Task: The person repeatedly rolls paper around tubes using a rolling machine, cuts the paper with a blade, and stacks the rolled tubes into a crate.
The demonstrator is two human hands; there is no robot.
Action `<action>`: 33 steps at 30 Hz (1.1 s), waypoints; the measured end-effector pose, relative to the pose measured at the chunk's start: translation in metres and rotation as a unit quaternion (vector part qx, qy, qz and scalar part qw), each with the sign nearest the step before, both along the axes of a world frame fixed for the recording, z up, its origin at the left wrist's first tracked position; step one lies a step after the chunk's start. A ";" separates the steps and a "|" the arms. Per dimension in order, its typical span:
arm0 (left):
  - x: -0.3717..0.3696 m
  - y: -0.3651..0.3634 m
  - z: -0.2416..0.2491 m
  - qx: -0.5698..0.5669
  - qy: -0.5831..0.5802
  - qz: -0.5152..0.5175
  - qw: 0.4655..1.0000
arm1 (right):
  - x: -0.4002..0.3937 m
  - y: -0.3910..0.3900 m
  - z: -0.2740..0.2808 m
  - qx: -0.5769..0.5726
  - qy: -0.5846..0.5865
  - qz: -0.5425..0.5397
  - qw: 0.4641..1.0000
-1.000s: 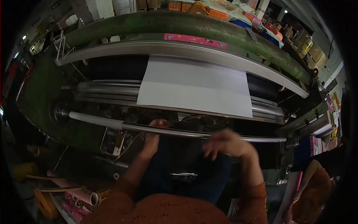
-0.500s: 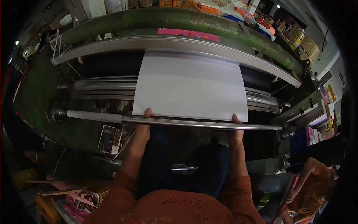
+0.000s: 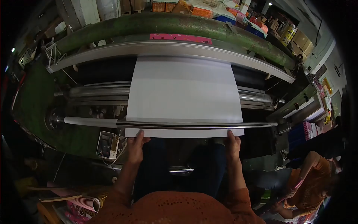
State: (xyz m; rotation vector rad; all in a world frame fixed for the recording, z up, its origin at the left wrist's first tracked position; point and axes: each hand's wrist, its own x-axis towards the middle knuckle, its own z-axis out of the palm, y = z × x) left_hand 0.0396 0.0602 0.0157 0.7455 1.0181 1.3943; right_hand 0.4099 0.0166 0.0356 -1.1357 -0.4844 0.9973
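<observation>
A wide white sheet [image 3: 182, 89] comes out from below a long metal beam [image 3: 175, 48] and runs toward me. It passes beneath a shiny metal bar [image 3: 197, 126], and its near edge sticks out on my side. My left hand [image 3: 135, 148] pinches the left part of that edge, thumb on top and fingers underneath. At the right part of the edge, my right hand [image 3: 233, 146] pinches it the same way. Between my hands the sheet lies flat and taut. A white sleeve [image 3: 89, 121] covers the left end of the bar.
Beyond the beam lies a thick green roller [image 3: 167, 24] with a pink patterned strip [image 3: 181, 37] before it. A small box [image 3: 107, 145] sits below the bar at left. Lower left is a striped pink roll [image 3: 87, 201]. A person in orange [image 3: 313, 183] works at lower right.
The sheet's near edge has come under the bar toward me, pulled by both hands, which moved from the bar's far side to its near side. The camera view has shifted slightly.
</observation>
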 end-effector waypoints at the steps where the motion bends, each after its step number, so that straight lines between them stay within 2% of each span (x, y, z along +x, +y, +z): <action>1: 0.001 -0.004 0.002 -0.007 -0.003 0.023 1.000 | -0.002 -0.002 -0.002 0.001 0.000 -0.015 1.000; 2: 0.002 -0.008 0.004 -0.013 -0.007 0.046 0.999 | -0.001 -0.007 -0.003 0.003 0.000 -0.017 1.000; 8: -0.006 -0.035 0.026 -0.002 0.021 0.017 1.000 | 0.008 -0.036 0.006 -0.029 -0.019 0.013 0.999; 10: -0.002 -0.040 0.049 -0.011 0.005 0.030 0.999 | 0.005 -0.044 0.028 -0.069 -0.084 0.009 0.994; 11: 0.001 -0.040 0.059 -0.018 -0.013 0.043 0.999 | 0.005 -0.050 0.040 -0.098 -0.176 -0.013 0.979; 12: 0.001 -0.039 0.066 -0.024 -0.010 0.044 0.999 | 0.001 -0.055 0.061 -0.091 -0.343 -0.050 0.934; 13: 0.002 -0.038 0.072 -0.029 -0.029 0.046 0.998 | -0.005 -0.058 0.085 -0.079 -0.499 -0.082 0.859; 15: 0.002 -0.032 0.082 -0.043 -0.044 0.050 0.997 | -0.030 -0.049 0.130 0.013 -0.743 -0.138 0.655; 16: 0.003 -0.027 0.087 -0.029 -0.057 0.046 0.997 | -0.037 -0.045 0.136 0.004 -0.746 -0.068 0.662; 18: 0.002 -0.015 0.089 -0.022 -0.073 0.040 0.996 | -0.027 -0.020 0.133 0.094 -0.837 -0.011 0.539; 19: 0.006 -0.010 0.092 -0.026 -0.071 0.041 0.996 | -0.029 -0.001 0.140 0.087 -0.826 -0.016 0.557; 21: 0.026 -0.006 0.097 0.064 0.009 0.054 0.996 | -0.025 0.034 0.153 0.099 -0.812 0.015 0.576; 22: 0.036 -0.011 0.089 0.156 0.161 0.058 0.973 | -0.022 0.050 0.152 0.084 -0.808 0.039 0.581; 23: 0.041 -0.010 0.088 0.275 0.378 0.038 0.883 | -0.019 0.064 0.147 0.070 -0.804 0.063 0.587; 24: 0.046 -0.008 0.088 0.375 0.569 0.015 0.732 | -0.019 0.072 0.143 0.057 -0.804 0.085 0.586; 25: 0.058 -0.003 0.079 0.402 0.599 -0.002 0.692 | -0.018 0.078 0.137 0.059 -0.803 0.087 0.587; 26: 0.068 0.002 0.067 0.426 0.627 -0.021 0.652 | -0.016 0.083 0.130 0.013 -0.794 0.114 0.597; 27: 0.071 0.011 0.056 0.423 0.628 -0.022 0.653 | -0.016 0.085 0.124 -0.035 -0.782 0.142 0.605; 29: 0.076 0.030 0.045 0.479 0.699 0.058 0.528 | -0.019 0.082 0.115 -0.052 -0.786 0.125 0.603; 30: 0.078 0.030 0.040 0.479 0.699 0.055 0.528 | -0.021 0.077 0.110 -0.071 -0.790 0.108 0.600; 31: 0.081 0.031 0.041 0.477 0.713 0.083 0.508 | -0.028 0.070 0.105 -0.073 -0.790 0.108 0.599; 32: 0.084 0.034 0.043 0.476 0.725 0.113 0.485 | -0.041 0.060 0.099 -0.012 -0.786 0.068 0.615; 33: 0.086 0.036 0.045 0.477 0.724 0.111 0.486 | -0.055 0.051 0.092 0.048 -0.777 0.030 0.627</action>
